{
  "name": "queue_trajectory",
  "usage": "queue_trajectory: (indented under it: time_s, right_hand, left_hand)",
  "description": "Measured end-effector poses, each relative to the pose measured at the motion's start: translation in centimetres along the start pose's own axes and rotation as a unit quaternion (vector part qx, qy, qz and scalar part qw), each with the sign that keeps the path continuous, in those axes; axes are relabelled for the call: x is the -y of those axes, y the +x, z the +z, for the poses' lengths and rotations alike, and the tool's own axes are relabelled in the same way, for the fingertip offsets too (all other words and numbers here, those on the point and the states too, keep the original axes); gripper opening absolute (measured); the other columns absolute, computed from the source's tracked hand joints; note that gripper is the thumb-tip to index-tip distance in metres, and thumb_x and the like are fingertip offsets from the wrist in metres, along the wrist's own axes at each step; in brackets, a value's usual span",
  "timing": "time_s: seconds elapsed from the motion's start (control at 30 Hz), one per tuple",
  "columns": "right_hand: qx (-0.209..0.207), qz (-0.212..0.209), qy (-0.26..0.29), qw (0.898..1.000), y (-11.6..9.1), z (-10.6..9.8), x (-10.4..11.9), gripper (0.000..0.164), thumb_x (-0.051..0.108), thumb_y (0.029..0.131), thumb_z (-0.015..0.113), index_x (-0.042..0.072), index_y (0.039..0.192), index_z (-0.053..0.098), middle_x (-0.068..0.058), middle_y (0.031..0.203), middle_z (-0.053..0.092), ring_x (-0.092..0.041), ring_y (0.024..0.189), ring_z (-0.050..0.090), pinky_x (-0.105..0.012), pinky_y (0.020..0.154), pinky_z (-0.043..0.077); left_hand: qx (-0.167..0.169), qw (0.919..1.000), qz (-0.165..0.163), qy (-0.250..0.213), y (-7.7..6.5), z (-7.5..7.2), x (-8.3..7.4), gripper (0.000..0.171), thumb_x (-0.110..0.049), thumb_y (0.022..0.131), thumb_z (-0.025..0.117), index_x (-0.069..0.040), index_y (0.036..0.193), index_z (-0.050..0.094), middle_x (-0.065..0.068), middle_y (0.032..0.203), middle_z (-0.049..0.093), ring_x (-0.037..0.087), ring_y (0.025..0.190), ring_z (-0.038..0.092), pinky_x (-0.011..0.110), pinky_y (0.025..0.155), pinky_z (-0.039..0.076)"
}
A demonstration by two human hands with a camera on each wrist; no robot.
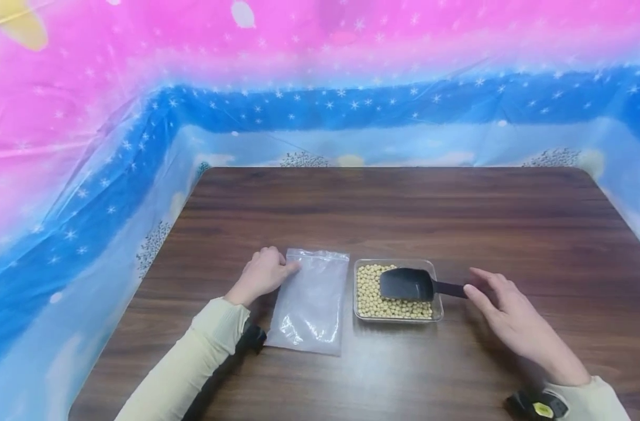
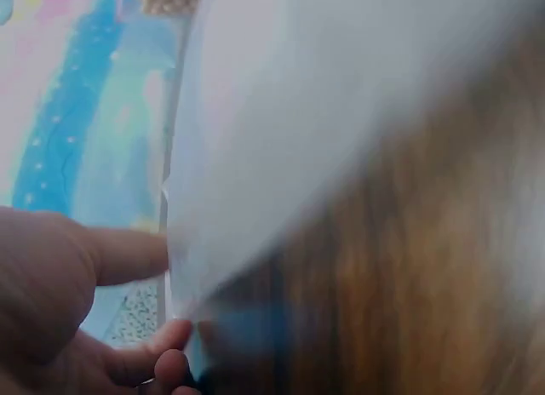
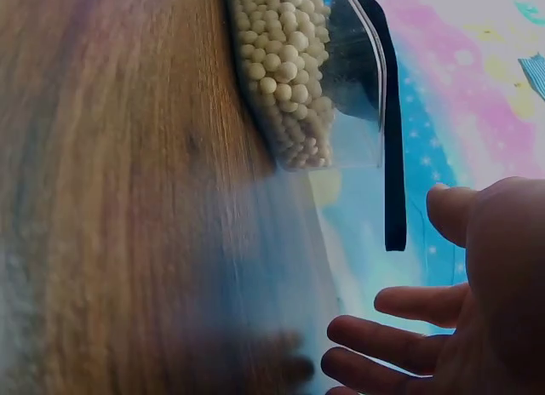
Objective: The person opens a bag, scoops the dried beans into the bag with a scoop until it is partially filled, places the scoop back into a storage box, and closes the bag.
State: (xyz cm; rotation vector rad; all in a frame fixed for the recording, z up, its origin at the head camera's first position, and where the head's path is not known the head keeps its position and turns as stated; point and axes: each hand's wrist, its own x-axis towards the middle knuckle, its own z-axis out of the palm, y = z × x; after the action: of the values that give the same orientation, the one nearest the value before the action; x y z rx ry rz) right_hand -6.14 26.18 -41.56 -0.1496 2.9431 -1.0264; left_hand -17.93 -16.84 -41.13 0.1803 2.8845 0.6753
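A clear zip-top plastic bag point(image 1: 312, 301) lies flat on the wooden table, its zip strip toward the far side. My left hand point(image 1: 267, 272) is at its far left corner, thumb reaching over the edge; in the left wrist view the fingertips point(image 2: 174, 331) are right at the corner, with a gap to the thumb. Right of the bag, a clear rectangular container point(image 1: 357, 318) holds pale round beans point(image 1: 370, 298). A black scoop point(image 1: 406, 283) rests on them, handle over the rim to the right. My right hand point(image 1: 509, 321) hovers past the handle's end, fingers spread, holding nothing.
The dark wooden table point(image 1: 378, 210) has rounded far corners. A pink and blue patterned cloth point(image 1: 325, 105) hangs behind it and along its sides. Black wrist straps point(image 1: 536, 404) sit at the cuffs of the pale sleeves point(image 1: 193, 356).
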Motion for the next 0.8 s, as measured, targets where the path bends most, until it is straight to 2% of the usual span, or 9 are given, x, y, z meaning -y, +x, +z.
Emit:
queue_trajectory:
  time_s: [0.1,0.2,0.37,0.47,0.53,0.57,0.67,0.73,0.8]
  right_hand:
    - [-0.009,0.0,-0.005,1.0,0.1,0.4,0.1,0.061,0.043,0.102,0.045,-0.001,0.143,0.04,-0.023,0.131,0.049,-0.042,0.123,0.042,-0.062,0.093,0.037]
    - [-0.025,-0.008,-0.008,1.0,0.2,0.2,0.1,0.058,0.04,0.102,0.046,-0.001,0.143,0.04,-0.024,0.13,0.05,-0.042,0.121,0.043,-0.061,0.091,0.038]
    - [-0.052,-0.03,0.0,0.998,0.5,-0.3,0.3,0.055,0.036,0.102,0.049,-0.001,0.142,0.042,-0.022,0.127,0.051,-0.04,0.118,0.046,-0.058,0.088,0.04]
    - [-0.079,-0.036,0.006,0.996,0.7,-0.8,0.8,0.051,0.033,0.101,0.051,0.001,0.141,0.044,-0.02,0.127,0.051,-0.039,0.117,0.048,-0.055,0.088,0.042]
    - [-0.098,-0.037,0.012,0.994,0.8,-1.1,1.2,0.049,0.031,0.101,0.053,0.003,0.141,0.046,-0.018,0.128,0.051,-0.036,0.117,0.049,-0.047,0.09,0.043]
    - [-0.108,-0.039,0.017,0.993,0.9,-1.2,1.4,0.048,0.031,0.101,0.053,0.005,0.14,0.046,-0.016,0.128,0.051,-0.035,0.116,0.05,-0.042,0.09,0.043]
    - [-0.127,-0.046,0.027,0.99,1.3,-1.5,2.6,0.045,0.03,0.1,0.055,0.01,0.139,0.049,-0.01,0.131,0.05,-0.028,0.117,0.05,-0.03,0.089,0.04]
    - [-0.136,-0.067,0.036,0.988,1.5,-1.8,3.8,0.043,0.027,0.099,0.057,0.013,0.139,0.05,-0.008,0.131,0.051,-0.025,0.116,0.049,-0.026,0.088,0.038]
    - [-0.143,-0.094,0.045,0.984,1.8,-2.1,5.6,0.041,0.023,0.098,0.059,0.016,0.138,0.052,-0.005,0.13,0.052,-0.021,0.115,0.046,-0.024,0.089,0.036]
  left_hand:
    - [-0.025,0.998,-0.028,-0.051,-0.3,0.3,0.2,0.03,-0.033,0.086,0.072,-0.004,0.081,0.065,0.003,0.078,0.063,0.021,0.073,0.058,0.037,0.065,0.049]
    - [-0.038,0.9955,-0.043,-0.076,-0.5,0.6,0.0,0.044,-0.033,0.082,0.077,-0.001,0.107,0.059,0.005,0.084,0.067,0.025,0.08,0.062,0.042,0.077,0.05]
    - [-0.042,0.9957,-0.053,-0.063,-0.5,1.0,-0.9,0.061,-0.031,0.075,0.082,-0.004,0.122,0.052,0.004,0.085,0.063,0.026,0.081,0.061,0.043,0.077,0.049]
    - [-0.048,0.9902,-0.069,-0.112,0.0,0.9,-1.1,0.066,-0.021,0.074,0.083,-0.002,0.128,0.049,0.006,0.089,0.064,0.025,0.083,0.061,0.04,0.079,0.05]
    - [-0.037,0.977,-0.083,-0.193,0.3,0.5,-0.9,0.067,-0.014,0.075,0.081,0.0,0.131,0.048,0.009,0.091,0.065,0.024,0.083,0.062,0.038,0.079,0.051]
    - [-0.029,0.9657,-0.087,-0.243,0.3,0.2,-0.7,0.065,-0.011,0.076,0.079,0.002,0.131,0.048,0.01,0.092,0.065,0.023,0.082,0.062,0.037,0.078,0.053]
    - [-0.001,0.9208,-0.081,-0.381,0.0,-1.3,0.0,0.052,-0.007,0.081,0.074,0.004,0.127,0.053,0.014,0.096,0.066,0.021,0.08,0.063,0.034,0.073,0.056]
    - [0.018,0.8966,-0.061,-0.438,-0.5,-2.6,0.3,0.04,-0.011,0.085,0.072,0.001,0.122,0.059,0.013,0.098,0.067,0.02,0.079,0.065,0.033,0.07,0.057]
    - [0.03,0.8841,-0.025,-0.466,-1.0,-4.0,0.3,0.034,-0.016,0.088,0.071,-0.003,0.118,0.061,0.01,0.098,0.068,0.018,0.078,0.065,0.032,0.068,0.057]
